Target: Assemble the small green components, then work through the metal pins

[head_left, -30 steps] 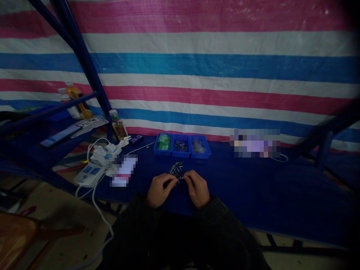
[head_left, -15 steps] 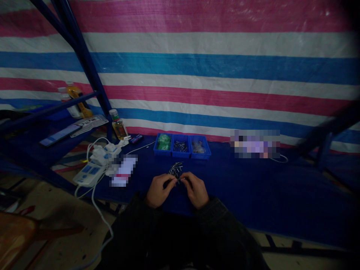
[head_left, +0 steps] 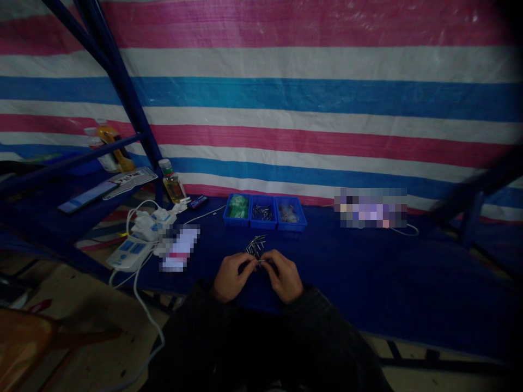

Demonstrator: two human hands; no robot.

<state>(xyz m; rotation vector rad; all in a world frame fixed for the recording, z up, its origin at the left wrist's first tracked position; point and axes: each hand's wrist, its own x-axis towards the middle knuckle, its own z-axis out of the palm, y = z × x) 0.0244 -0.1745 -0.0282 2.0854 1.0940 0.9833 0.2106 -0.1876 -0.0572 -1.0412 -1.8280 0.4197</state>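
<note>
Several thin, dark metallic pieces (head_left: pixel 255 245) lie in a loose pile on the blue table (head_left: pixel 335 277). Just in front of the pile, my left hand (head_left: pixel 233 275) pinches with thumb and forefinger; what it holds is too small to name. Close on its right, my right hand (head_left: pixel 283 275) is closed the same way, with a small shiny piece showing at its fingertips. Behind the pile stand three joined blue trays: one with green items (head_left: pixel 238 207), one with small metallic pieces (head_left: pixel 262 212), one with clear or pale items (head_left: pixel 289 213).
A phone (head_left: pixel 181 249), a power strip (head_left: pixel 129 252) with white plugs and cables, and a bottle (head_left: pixel 173 185) are on the left. A blurred purple object (head_left: pixel 370 209) sits at the back right. Blue metal frame bars (head_left: pixel 129 98) rise at the left before a striped sheet (head_left: pixel 310 92).
My right fingertips have shifted very slightly, and the small shiny piece between the hands shows a little more. Otherwise the hands, pile and trays look the same.
</note>
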